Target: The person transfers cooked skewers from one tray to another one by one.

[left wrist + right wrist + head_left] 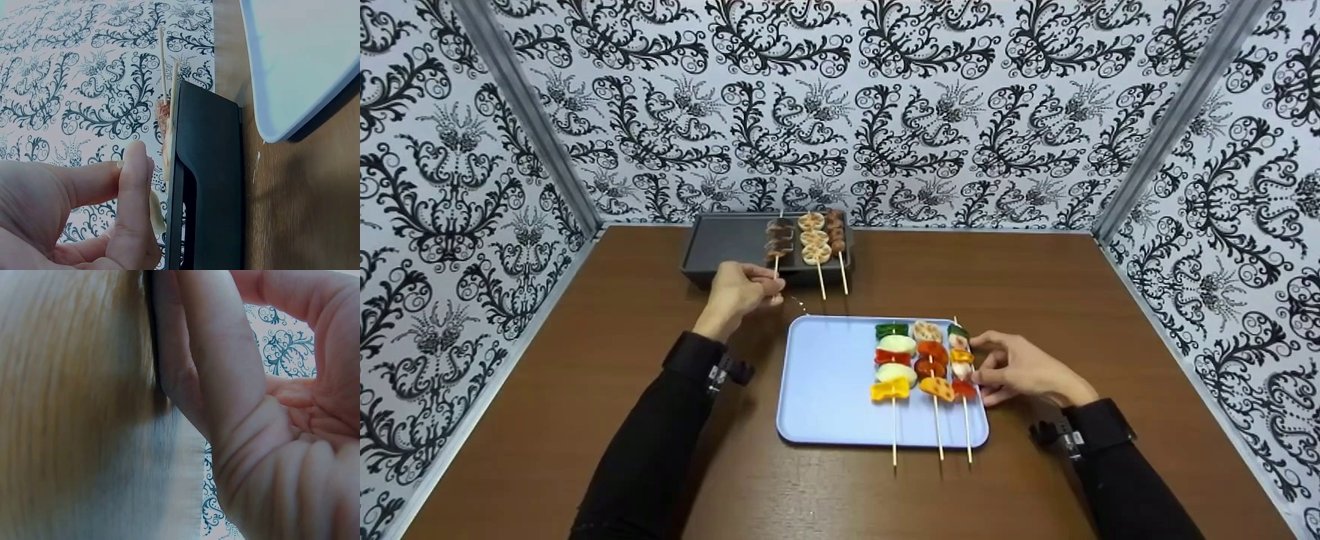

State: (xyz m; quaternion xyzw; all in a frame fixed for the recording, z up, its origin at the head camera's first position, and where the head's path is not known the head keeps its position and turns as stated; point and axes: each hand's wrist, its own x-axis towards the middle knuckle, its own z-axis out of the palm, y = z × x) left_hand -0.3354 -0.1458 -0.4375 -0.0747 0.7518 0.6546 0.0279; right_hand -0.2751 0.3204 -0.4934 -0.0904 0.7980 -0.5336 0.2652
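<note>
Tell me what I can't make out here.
Lower end of the held skewer: head view, hidden by the left hand.
Fingertips of the right hand: right wrist view, cut off by the top edge.
Part of the tray: left wrist view, cut off by the top and right edges.
White mark: left wrist view, too small to identify.

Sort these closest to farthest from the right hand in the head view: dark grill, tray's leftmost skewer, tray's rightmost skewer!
1. Rightmost skewer: on the tray, beside the right hand.
2. Leftmost skewer: near the tray's middle.
3. Dark grill: left, beyond the tray.
</note>
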